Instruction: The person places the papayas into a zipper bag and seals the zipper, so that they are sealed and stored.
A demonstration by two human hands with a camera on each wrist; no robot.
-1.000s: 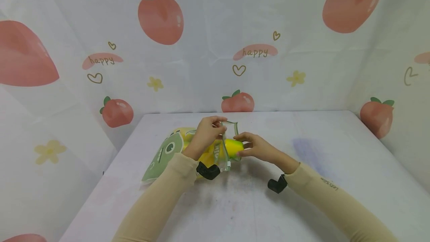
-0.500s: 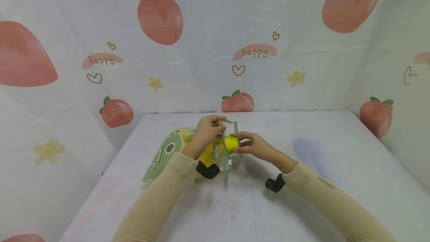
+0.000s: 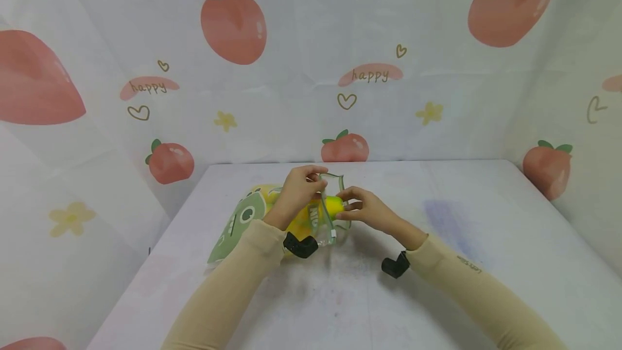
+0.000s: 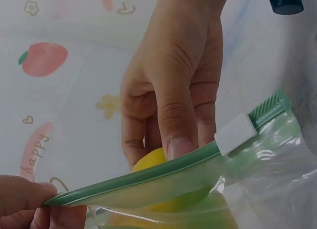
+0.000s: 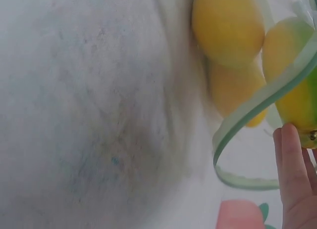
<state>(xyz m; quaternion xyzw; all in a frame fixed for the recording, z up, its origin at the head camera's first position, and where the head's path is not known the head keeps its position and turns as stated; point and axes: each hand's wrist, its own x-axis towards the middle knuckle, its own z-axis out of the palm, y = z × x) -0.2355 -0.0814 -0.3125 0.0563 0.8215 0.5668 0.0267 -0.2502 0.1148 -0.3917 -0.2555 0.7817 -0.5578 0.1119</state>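
Note:
A clear zip bag (image 3: pixel 239 226) with a green cartoon face lies on its side on the table, its mouth facing right. My left hand (image 3: pixel 297 192) pinches the green zip edge (image 4: pixel 133 177) near one end and keeps the mouth apart. At that mouth, my right hand (image 3: pixel 369 210) holds a yellow-green mango (image 3: pixel 332 207) by its stem end, thumb on one side and fingers on the other. Most of the mango (image 5: pixel 282 75) lies inside the rim. Yellow fruits (image 5: pixel 228 28) sit deeper in the bag. A white slider (image 4: pixel 236 134) is at the far end of the zip.
The white table (image 3: pixel 340 307) extends in front and to the right of the bag. A fruit-printed cloth (image 3: pixel 291 107) hangs behind it. A black wrist camera (image 3: pixel 301 246) on the left sleeve hangs close to the bag; another (image 3: pixel 396 265) is on the right wrist.
The right hand has moved slightly left, carrying the mango farther in through the bag's mouth. The left hand stays nearly still on the zip edge.

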